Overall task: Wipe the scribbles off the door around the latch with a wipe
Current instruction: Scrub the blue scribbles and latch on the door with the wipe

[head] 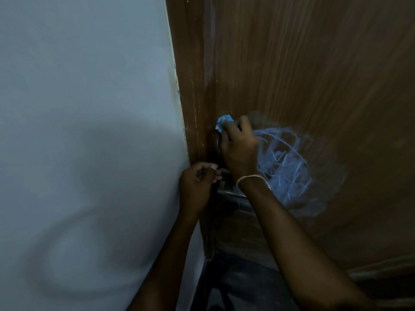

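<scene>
The right hand was closed round a crumpled, blue-stained wipe, pressing it to the brown door just above the latch. Only the wipe's far left end showed beyond the fingers. Pale blue scribbles spread over the door to the right of that hand, their outer edge smeared to a faint haze. A thin bracelet circled the right wrist. The latch was mostly hidden behind both hands and dark; only a dull metal part showed. The left hand had its fingers curled at the door's left edge beside the latch, but whether it gripped anything could not be told. The grey wall filled the left.
</scene>
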A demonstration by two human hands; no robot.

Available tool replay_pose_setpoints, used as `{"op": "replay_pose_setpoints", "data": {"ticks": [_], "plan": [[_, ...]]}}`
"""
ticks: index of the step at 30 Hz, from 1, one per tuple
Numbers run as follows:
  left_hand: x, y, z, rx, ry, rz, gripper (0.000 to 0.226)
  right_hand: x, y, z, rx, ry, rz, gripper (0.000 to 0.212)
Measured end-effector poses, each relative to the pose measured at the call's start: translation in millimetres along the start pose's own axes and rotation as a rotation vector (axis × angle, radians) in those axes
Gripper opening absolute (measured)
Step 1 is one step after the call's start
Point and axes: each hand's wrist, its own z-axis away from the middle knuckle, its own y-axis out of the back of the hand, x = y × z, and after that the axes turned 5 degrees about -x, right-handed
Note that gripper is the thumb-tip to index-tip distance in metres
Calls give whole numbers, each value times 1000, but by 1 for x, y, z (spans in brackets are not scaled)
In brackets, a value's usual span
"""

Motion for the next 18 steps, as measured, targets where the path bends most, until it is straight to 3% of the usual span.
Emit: {"op": "replay_pose_setpoints", "data": {"ticks": [5,8,10,15,18], "plan": [[1,1,-3,-18,-2,-2,14,10,5,32,-145,-40,48,21],[1,2,-2,-23,13,19,13,19,20,16,57,-74,3,14],[1,0,-2,-23,15,16,14,10,19,-2,106,-57,-12,15],[4,-5,-5,-64,4,14,14,15,22,25,-84,-29,39,18],[4,-5,-6,-63,5,30,15,31,38,20,133,-83,-17,11]]}}
